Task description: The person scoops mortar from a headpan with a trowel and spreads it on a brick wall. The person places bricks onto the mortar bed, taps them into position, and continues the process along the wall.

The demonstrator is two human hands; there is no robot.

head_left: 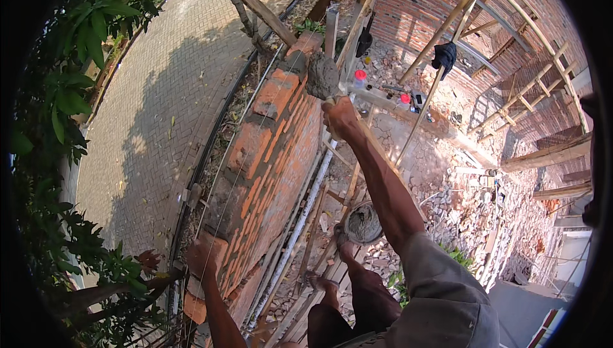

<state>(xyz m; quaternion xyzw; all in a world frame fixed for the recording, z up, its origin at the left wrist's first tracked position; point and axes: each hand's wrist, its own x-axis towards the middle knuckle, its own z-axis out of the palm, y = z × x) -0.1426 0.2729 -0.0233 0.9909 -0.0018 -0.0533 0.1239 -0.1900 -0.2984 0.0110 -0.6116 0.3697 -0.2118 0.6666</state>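
Note:
My right hand [340, 118] is closed round the handle of a trowel, and its mortar-covered blade [322, 76] is held beside the far end of a brick wall [271, 163]. Grey mortar coats the blade, hiding its metal. Near the close end of the wall, my left hand [203, 256] grips an orange brick [217, 246], its fingers partly hidden. Along the wall's top lie more bricks, among them one orange brick [249, 147], with wet mortar between several of them. A taut string line [237, 132] runs along the wall's left edge.
A round bucket of mortar [364, 223] stands by my feet on planks. Rubble [440, 214] covers the ground at right, with bamboo poles [440, 35] and a ladder [527, 99] beyond. Two red-lidded jars [359, 78] stand ahead. Paving [166, 112] and leafy branches [70, 99] lie left.

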